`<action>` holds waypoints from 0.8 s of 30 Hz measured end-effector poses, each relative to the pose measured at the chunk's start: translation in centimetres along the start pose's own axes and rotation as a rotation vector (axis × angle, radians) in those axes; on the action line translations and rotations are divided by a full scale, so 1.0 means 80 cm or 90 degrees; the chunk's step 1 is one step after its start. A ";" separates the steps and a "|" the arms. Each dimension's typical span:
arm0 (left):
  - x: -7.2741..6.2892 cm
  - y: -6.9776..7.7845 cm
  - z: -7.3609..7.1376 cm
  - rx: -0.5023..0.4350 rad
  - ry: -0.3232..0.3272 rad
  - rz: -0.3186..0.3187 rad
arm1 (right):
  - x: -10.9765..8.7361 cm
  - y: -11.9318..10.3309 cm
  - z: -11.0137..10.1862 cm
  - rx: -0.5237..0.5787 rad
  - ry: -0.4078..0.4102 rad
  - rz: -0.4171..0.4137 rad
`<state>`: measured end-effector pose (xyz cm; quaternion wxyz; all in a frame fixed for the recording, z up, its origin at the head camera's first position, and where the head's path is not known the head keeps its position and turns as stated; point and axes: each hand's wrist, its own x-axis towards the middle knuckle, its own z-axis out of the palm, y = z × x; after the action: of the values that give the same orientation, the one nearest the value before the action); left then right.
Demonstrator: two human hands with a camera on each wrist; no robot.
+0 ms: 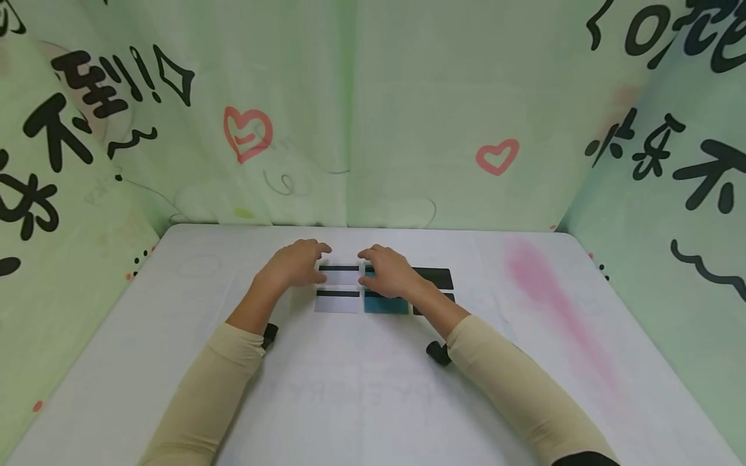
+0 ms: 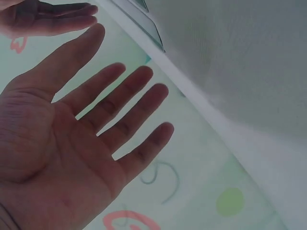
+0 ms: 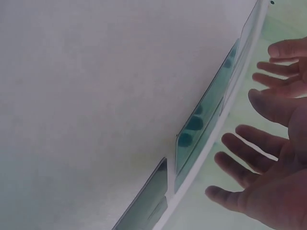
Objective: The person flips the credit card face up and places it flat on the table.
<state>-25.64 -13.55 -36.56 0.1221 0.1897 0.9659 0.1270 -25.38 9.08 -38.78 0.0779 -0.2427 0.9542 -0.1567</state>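
Flat cards with dark stripes along their far edges lie in two rows on the white table. At the left end are a rear pale lavender card (image 1: 340, 278) and a front pale lavender card (image 1: 337, 305). In the middle, a front teal card (image 1: 386, 306) shows below a second teal card, mostly hidden by my right hand (image 1: 392, 270). A black card (image 1: 436, 278) lies at the rear right; another below it is partly covered by my forearm. My left hand (image 1: 294, 264) hovers beside the rear lavender card. Both hands hold nothing, fingers spread and relaxed, as the wrist views confirm.
The white table (image 1: 326, 388) has a pink smear (image 1: 553, 304) on its right side. Green curtains (image 1: 408, 97) with black writing and red hearts enclose the back and both sides. Dark wrist devices (image 1: 438, 353) sit at both sleeve cuffs.
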 end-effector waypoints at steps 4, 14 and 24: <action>0.005 -0.002 0.003 -0.026 -0.017 0.010 | 0.008 0.006 0.002 0.022 -0.014 -0.007; 0.014 -0.009 0.000 -0.019 -0.032 0.017 | 0.021 0.011 0.003 0.043 -0.029 -0.017; 0.024 -0.010 0.004 -0.009 -0.025 0.040 | 0.024 0.008 0.000 0.030 -0.044 0.005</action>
<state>-27.51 -13.44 -37.47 0.1387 0.2214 0.9560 0.1337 -27.36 8.69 -39.17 0.1171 -0.2420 0.9480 -0.1706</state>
